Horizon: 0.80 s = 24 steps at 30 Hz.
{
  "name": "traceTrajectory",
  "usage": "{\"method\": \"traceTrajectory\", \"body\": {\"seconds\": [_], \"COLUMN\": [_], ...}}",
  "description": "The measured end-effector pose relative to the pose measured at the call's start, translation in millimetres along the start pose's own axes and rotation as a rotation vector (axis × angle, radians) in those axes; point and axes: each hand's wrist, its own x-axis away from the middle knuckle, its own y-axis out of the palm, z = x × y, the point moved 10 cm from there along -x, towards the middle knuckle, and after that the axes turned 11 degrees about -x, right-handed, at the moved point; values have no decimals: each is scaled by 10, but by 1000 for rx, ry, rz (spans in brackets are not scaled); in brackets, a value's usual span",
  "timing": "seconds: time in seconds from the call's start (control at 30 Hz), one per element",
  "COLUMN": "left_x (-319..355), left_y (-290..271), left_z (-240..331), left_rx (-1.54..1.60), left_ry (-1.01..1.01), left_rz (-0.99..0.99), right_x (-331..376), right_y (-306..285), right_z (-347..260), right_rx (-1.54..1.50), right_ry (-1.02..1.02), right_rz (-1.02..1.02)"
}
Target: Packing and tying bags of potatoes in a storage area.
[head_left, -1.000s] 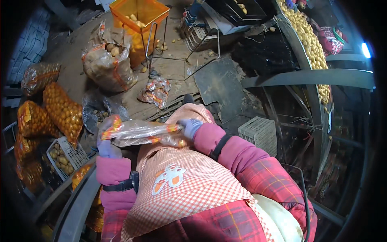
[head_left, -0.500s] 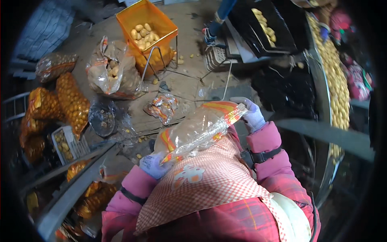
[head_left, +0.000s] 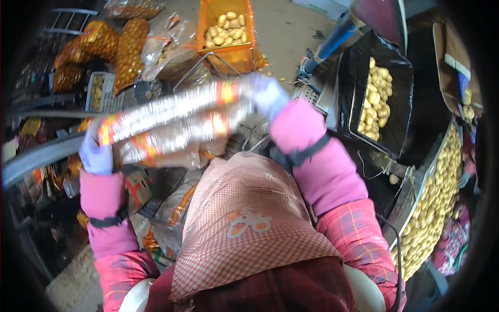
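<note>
A head-worn fisheye camera looks down over the wearer's apron (head_left: 249, 197). Left hand (head_left: 97, 153) and right hand (head_left: 268, 96) appear close.

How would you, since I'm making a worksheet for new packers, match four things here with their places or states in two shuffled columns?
Things:
1. plastic bag
2. apron
3. orange sacks
4. black-lined box

Places or states:
A. filled, upper left
B. open, on the right, with loose potatoes
C. held between left hand and right hand
D. checked, worn

Pairs: 1-C, 2-D, 3-A, 4-B
</note>
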Motion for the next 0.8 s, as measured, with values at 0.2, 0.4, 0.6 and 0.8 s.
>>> {"method": "traceTrajectory", "body": {"seconds": [0.2, 0.4, 0.6, 0.8], "left_x": [44, 1318, 2072, 2132], "left_y": [62, 1929, 2958, 3513], "left_z": [-44, 540, 1012, 1329], "left_rx": [503, 232, 261, 251], "left_ry": [-90, -79, -91, -267], "left_rz": [231, -367, -708, -684], "right_x": [-968, -493, 1394, 1200], "right_y": [-654, -769, -1835, -672], "right_z": [-948, -494, 723, 1042], "right_rx": [725, 530, 122, 1133], "right_ry": [-31, -86, 704, 107], "right_rz": [299, 210, 680, -716]}}
